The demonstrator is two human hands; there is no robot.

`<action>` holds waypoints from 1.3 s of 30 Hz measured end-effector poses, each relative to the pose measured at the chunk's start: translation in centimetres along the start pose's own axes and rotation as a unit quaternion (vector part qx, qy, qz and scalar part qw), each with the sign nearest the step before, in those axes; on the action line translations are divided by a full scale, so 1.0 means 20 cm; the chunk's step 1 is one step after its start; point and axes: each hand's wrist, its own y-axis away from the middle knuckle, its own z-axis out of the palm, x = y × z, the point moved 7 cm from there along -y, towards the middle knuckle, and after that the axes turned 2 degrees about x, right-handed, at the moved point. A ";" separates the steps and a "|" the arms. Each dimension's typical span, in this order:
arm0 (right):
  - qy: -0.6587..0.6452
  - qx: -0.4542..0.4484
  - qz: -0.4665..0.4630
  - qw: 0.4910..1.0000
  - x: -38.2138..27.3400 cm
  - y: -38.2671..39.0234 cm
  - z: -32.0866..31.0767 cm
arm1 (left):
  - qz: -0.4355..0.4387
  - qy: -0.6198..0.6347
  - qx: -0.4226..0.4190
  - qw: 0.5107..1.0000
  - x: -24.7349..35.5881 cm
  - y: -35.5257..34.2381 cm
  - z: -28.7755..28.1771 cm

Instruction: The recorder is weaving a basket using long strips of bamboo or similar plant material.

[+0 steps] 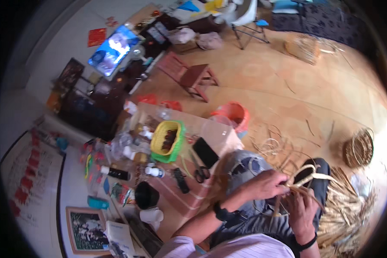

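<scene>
Along the left wall, on a poster (26, 172), red patches and small dark marks, too blurred to read; higher up, a red sheet (96, 37) with equally blurred marks. On the table (187, 195), a white bottle (155, 171) with a bluish label, too small to read.

Near it, a yellow basket (158, 139) of openwork plastic, nested in a green basket (179, 144), with dark brown lumps inside; also a flat black phone (206, 152), loop-handled scissors (198, 173) and a slim dark remote (181, 180).

To the right, on the smooth tan floor (262, 81), thin curled scraps (268, 148) and a round woven basket (359, 148); beside the right leg, a sheaf (344, 210) of long, flat, straw-coloured lengths.

Over the lap, between both hands, pale strips (316, 176), flat, bent and crossing in loops. Left hand (266, 185) nearly closed, with fingertips pinched on them near the crossing; right hand (303, 210) just beside and below, with fingers curled narrowly on the same strips, thumb partly hidden.
</scene>
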 end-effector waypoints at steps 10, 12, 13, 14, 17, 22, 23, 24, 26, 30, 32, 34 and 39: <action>0.010 -0.037 -0.027 0.999 -0.04 0.00 0.08 | -0.001 -0.085 0.069 0.994 -0.01 0.04 0.01; 0.010 -0.059 0.006 0.998 -0.02 0.00 0.10 | 0.023 -0.054 0.137 0.989 0.03 0.06 0.02; 0.007 -0.062 -0.009 0.998 -0.03 -0.01 0.10 | 0.052 -0.012 0.201 0.978 0.06 0.08 0.00; 0.004 -0.065 -0.003 0.998 -0.03 0.00 0.11 | 0.061 -0.001 0.227 0.972 0.08 0.09 0.01; -0.021 -0.079 0.022 0.996 -0.02 0.04 0.16 | 0.028 0.029 0.243 0.969 0.06 0.10 0.04; -0.154 -0.067 0.128 0.978 0.03 0.09 0.19 | -0.020 0.037 0.234 0.971 0.00 0.10 0.06; -0.074 -0.047 0.057 0.995 -0.01 0.07 0.16 | -0.005 0.034 0.246 0.969 0.01 0.10 0.05; -0.076 -0.046 0.057 0.994 -0.02 0.05 0.16 | 0.007 0.038 0.248 0.968 0.01 0.10 0.04; 0.020 -0.057 -0.018 0.998 -0.06 0.03 0.13 | -0.007 0.018 0.244 0.970 0.00 0.09 0.03; -0.030 -0.113 -0.044 0.992 -0.06 0.00 0.11 | -0.026 0.005 0.217 0.976 -0.02 0.05 0.03; -0.064 -0.183 -0.006 0.981 0.02 0.03 0.11 | -0.002 0.017 0.233 0.972 -0.02 0.03 0.02; -0.105 -0.201 0.017 0.974 0.09 0.03 0.11 | -0.009 0.041 0.224 0.974 -0.04 -0.01 -0.01; -0.029 -0.145 -0.039 0.988 0.11 -0.03 0.07 | -0.018 0.109 0.204 0.973 -0.04 -0.14 -0.13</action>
